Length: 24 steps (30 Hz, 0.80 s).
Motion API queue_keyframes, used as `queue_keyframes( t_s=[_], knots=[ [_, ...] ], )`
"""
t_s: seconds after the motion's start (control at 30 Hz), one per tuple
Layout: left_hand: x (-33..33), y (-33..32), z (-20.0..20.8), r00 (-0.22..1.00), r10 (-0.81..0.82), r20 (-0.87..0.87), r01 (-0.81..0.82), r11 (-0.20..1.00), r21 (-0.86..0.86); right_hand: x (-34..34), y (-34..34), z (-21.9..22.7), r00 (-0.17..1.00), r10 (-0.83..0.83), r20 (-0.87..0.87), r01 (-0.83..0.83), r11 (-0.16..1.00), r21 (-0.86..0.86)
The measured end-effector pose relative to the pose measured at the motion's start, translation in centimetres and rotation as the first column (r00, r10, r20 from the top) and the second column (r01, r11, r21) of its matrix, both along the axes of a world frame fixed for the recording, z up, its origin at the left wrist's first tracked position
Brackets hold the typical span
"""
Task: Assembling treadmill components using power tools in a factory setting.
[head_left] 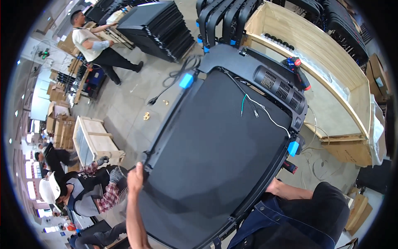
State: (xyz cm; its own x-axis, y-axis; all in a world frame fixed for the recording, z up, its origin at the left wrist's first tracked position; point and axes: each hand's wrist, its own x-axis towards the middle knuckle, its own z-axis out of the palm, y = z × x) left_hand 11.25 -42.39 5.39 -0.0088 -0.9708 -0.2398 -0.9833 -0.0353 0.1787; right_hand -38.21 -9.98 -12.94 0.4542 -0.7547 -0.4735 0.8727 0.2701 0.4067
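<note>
A black treadmill [215,153] lies tilted across the middle, its wide belt facing up and its motor cover [265,79] at the far end. My left hand [135,178] is closed round its left edge, thumb on top. At the right edge, my right hand [274,186] grips the frame from the side, its fingers mostly hidden beneath. White, green and black loose wires [259,107] lie over the belt near the cover. One blue corner block [186,81] sits at the far left, another blue block [293,148] at the right.
A red-and-black power driver [299,74] rests beside the motor cover, near a long wooden crate [306,50]. Left of me a person in a white cap [74,191] bends close by. Another person [93,45] stands by stacked black panels [157,31]. A cable [174,79] crosses the floor.
</note>
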Motion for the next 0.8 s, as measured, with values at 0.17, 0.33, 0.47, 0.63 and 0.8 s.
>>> queue_keyframes(
  t_s=[0.17,0.33,0.47,0.63,0.8],
  knots=[
    [0.8,-0.3,-7.6,0.895,0.141,-0.423,-0.099,0.988,0.12,-4.4,3.6,-4.8,0.809,0.362,-0.464,-0.256,0.926,0.277],
    [-5.3,8.3,-3.6,0.975,-0.029,-0.219,-0.087,0.861,-0.501,-9.5,2.8,4.9,-0.474,0.415,-0.776,-0.819,0.115,0.562],
    [-8.1,21.0,-5.7,0.964,0.017,-0.265,-0.141,0.88,-0.454,-8.9,0.0,16.6,-0.227,0.021,-0.974,-0.973,-0.046,0.226],
    [-13.3,29.8,-5.0,0.975,0.095,-0.199,-0.178,0.873,-0.454,-3.4,-5.2,19.6,-0.326,-0.369,-0.87,-0.807,0.588,0.053],
    [-12.3,39.0,-5.2,0.962,0.169,-0.216,-0.242,0.894,-0.377,-5.0,1.4,18.8,-0.611,-0.48,-0.629,-0.782,0.491,0.385]
  ],
)
